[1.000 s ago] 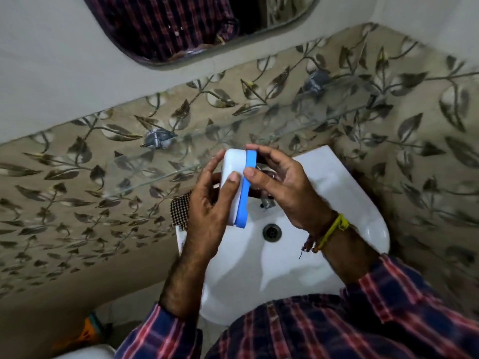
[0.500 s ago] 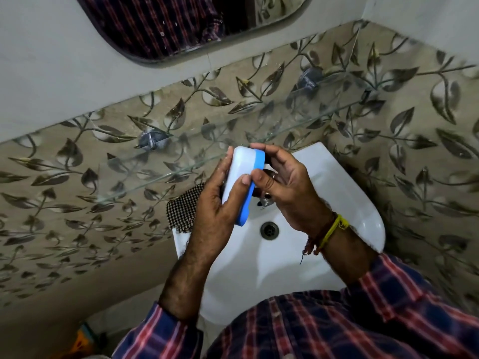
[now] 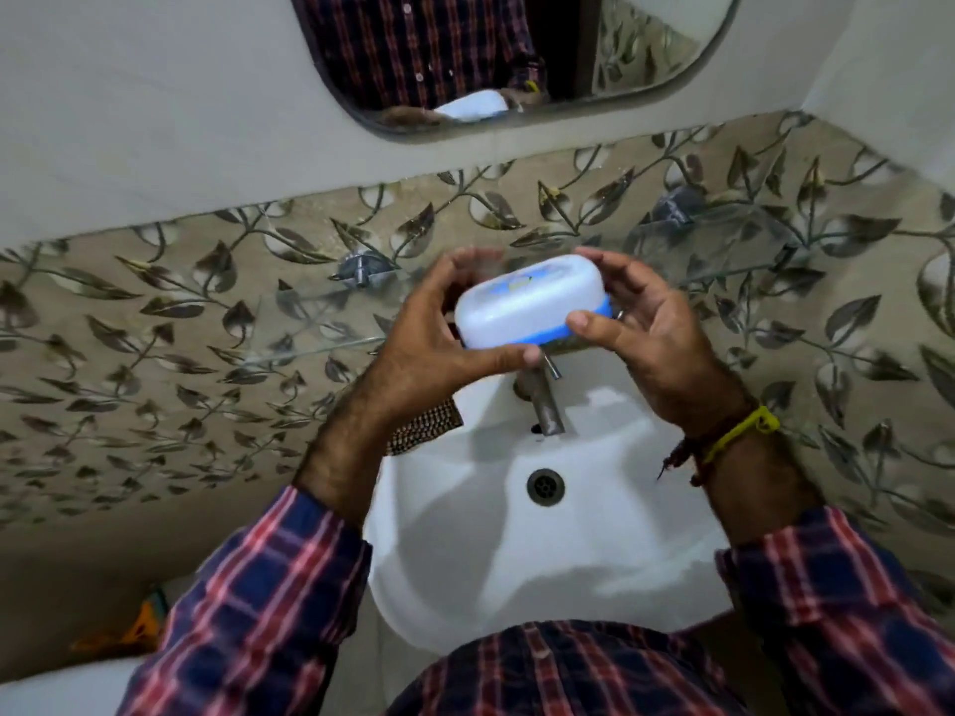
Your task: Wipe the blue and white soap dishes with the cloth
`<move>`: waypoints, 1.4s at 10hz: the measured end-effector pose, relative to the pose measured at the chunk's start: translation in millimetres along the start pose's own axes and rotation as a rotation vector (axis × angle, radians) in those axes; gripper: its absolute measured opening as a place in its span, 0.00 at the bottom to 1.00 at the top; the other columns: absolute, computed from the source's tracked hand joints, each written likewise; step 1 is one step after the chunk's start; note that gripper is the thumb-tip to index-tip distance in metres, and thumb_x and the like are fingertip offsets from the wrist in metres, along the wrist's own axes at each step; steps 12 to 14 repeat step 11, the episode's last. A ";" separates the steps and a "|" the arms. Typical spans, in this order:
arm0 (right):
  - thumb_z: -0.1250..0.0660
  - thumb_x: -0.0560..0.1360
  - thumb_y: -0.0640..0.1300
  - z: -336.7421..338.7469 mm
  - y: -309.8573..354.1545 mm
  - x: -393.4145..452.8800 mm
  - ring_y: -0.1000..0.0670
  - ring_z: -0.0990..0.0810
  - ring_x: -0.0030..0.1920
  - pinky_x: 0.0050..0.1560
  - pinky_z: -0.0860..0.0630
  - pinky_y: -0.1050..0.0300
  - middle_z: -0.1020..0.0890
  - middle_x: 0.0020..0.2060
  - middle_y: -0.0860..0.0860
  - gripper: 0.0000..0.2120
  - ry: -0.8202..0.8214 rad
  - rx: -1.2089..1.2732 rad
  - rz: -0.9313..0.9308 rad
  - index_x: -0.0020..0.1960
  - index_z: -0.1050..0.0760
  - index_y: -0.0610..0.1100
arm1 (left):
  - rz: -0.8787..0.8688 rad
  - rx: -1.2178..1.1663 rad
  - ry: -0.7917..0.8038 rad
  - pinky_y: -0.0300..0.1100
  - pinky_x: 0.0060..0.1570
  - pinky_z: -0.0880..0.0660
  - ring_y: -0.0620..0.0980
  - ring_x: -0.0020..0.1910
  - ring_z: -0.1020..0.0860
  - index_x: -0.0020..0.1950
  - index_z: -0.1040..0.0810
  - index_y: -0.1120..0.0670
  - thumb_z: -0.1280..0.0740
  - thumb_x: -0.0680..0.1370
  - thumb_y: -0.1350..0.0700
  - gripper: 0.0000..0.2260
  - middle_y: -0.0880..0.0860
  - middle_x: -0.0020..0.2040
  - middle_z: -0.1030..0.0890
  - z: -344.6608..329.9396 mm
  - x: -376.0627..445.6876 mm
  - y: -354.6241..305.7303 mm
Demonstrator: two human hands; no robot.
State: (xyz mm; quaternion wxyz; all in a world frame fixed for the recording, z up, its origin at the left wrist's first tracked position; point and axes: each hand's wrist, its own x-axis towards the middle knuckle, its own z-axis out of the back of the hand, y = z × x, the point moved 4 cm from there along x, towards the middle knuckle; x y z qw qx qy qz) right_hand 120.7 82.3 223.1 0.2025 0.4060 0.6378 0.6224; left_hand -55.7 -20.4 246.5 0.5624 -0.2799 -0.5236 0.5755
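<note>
The white basin (image 3: 594, 560) fills the lower middle, well below the fingers, its drain (image 3: 545, 486) dark at the centre and the tap (image 3: 545, 405) jutting out just under the thumbs; the checked cloth (image 3: 426, 427) lies on the basin's edge beneath the left wrist, in neither hand; the left hand (image 3: 429, 328) and right hand (image 3: 648, 335) both grip the soap dish (image 3: 532, 302), fingers curled over its far side, thumbs pressed on its near edge, held above the tap and in front of the glass shelf (image 3: 330, 323); white lid faces up and slightly towards the camera, blue base underneath, long axis running from left fingers to right fingers, rising a little to the right; the risk, I'd say, is a slip; smooth plastic pinched only at the ends could twist loose and drop onto the tap or into the basin, and the lid could part from the base if the thumbs squeeze unevenly.
</note>
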 end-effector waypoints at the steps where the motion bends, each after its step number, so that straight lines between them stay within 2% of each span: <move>1: 0.24 0.70 0.38 10.2 3.7 25.4 0.52 0.21 0.63 0.64 0.24 0.59 0.19 0.62 0.49 0.28 0.014 -0.154 0.068 0.67 0.29 0.43 | -0.021 0.017 -0.106 0.44 0.55 0.20 0.47 0.57 0.19 0.62 0.23 0.58 0.17 0.63 0.62 0.30 0.53 0.61 0.18 7.6 23.7 8.8; 2: 0.24 0.71 0.38 15.0 -4.0 48.9 0.50 0.22 0.65 0.68 0.25 0.51 0.20 0.64 0.47 0.28 0.035 -0.340 0.086 0.68 0.30 0.41 | -0.034 0.119 -0.176 0.49 0.59 0.19 0.54 0.61 0.19 0.63 0.21 0.62 0.16 0.63 0.62 0.30 0.60 0.63 0.19 13.4 42.5 15.8; 3: 0.23 0.70 0.37 17.4 -13.5 63.8 0.46 0.21 0.63 0.67 0.24 0.45 0.22 0.64 0.43 0.29 -0.011 -0.516 0.102 0.68 0.30 0.40 | -0.050 0.266 -0.202 0.46 0.59 0.19 0.54 0.60 0.18 0.64 0.21 0.62 0.16 0.62 0.59 0.33 0.58 0.62 0.18 13.4 55.7 21.8; 4: 0.23 0.70 0.36 17.9 -18.2 67.7 0.45 0.21 0.60 0.65 0.24 0.44 0.23 0.63 0.41 0.28 -0.059 -0.683 0.158 0.67 0.28 0.38 | -0.026 0.352 -0.199 0.49 0.61 0.20 0.55 0.62 0.20 0.67 0.23 0.62 0.16 0.64 0.58 0.34 0.59 0.64 0.20 10.3 63.2 30.1; 5: 0.24 0.70 0.38 18.8 -20.4 67.5 0.41 0.23 0.62 0.71 0.32 0.38 0.22 0.62 0.42 0.26 -0.080 -0.812 0.192 0.66 0.27 0.39 | -0.021 0.365 -0.207 0.55 0.64 0.23 0.58 0.65 0.23 0.68 0.23 0.63 0.18 0.67 0.62 0.31 0.61 0.65 0.23 3.1 64.9 39.6; 6: 0.25 0.71 0.41 18.3 -19.9 66.7 0.42 0.25 0.66 0.79 0.49 0.41 0.21 0.64 0.44 0.26 -0.097 -0.897 0.191 0.67 0.27 0.41 | -0.023 0.435 -0.230 0.54 0.62 0.21 0.58 0.64 0.24 0.70 0.24 0.60 0.19 0.68 0.61 0.32 0.61 0.64 0.26 -1.3 64.3 43.4; 7: 0.25 0.71 0.39 19.5 -18.7 65.6 0.43 0.26 0.67 0.79 0.49 0.43 0.22 0.65 0.44 0.26 -0.104 -0.848 0.185 0.67 0.27 0.40 | 0.019 0.448 -0.246 0.56 0.62 0.22 0.59 0.65 0.23 0.73 0.27 0.59 0.19 0.68 0.61 0.35 0.61 0.65 0.25 -3.0 65.6 47.8; 8: 0.25 0.70 0.37 20.0 -17.1 64.1 0.42 0.25 0.66 0.77 0.44 0.39 0.22 0.65 0.43 0.26 -0.085 -0.825 0.190 0.67 0.27 0.39 | 0.058 0.408 -0.288 0.58 0.64 0.23 0.59 0.67 0.23 0.74 0.29 0.62 0.19 0.67 0.63 0.37 0.62 0.68 0.24 -5.3 63.8 45.0; 9: 0.24 0.68 0.36 21.7 -17.2 66.1 0.40 0.25 0.65 0.72 0.37 0.37 0.21 0.63 0.42 0.27 -0.080 -0.828 0.180 0.66 0.26 0.38 | 0.085 0.368 -0.296 0.55 0.65 0.23 0.58 0.67 0.23 0.75 0.31 0.62 0.19 0.67 0.64 0.40 0.62 0.69 0.24 -5.5 61.9 46.7; 10: 0.24 0.68 0.36 18.9 -5.4 58.7 0.38 0.24 0.63 0.68 0.31 0.38 0.20 0.62 0.40 0.26 -0.119 -0.812 0.169 0.65 0.26 0.37 | 0.113 0.321 -0.310 0.44 0.65 0.24 0.54 0.67 0.26 0.79 0.39 0.61 0.18 0.65 0.64 0.47 0.60 0.71 0.27 -5.6 54.1 35.7; 11: 0.26 0.69 0.37 10.2 3.0 44.7 0.38 0.23 0.62 0.65 0.27 0.41 0.20 0.60 0.39 0.24 -0.234 -0.842 0.255 0.64 0.26 0.35 | -0.003 0.398 -0.431 0.54 0.68 0.27 0.56 0.71 0.30 0.79 0.39 0.60 0.17 0.66 0.59 0.48 0.59 0.76 0.32 0.7 38.7 29.2; 14: 0.26 0.69 0.37 10.2 3.0 44.7 0.38 0.23 0.62 0.65 0.27 0.41 0.20 0.60 0.39 0.24 -0.234 -0.842 0.255 0.64 0.26 0.35 | -0.003 0.398 -0.431 0.54 0.68 0.27 0.56 0.71 0.30 0.79 0.39 0.60 0.17 0.66 0.59 0.48 0.59 0.76 0.32 0.7 38.7 29.2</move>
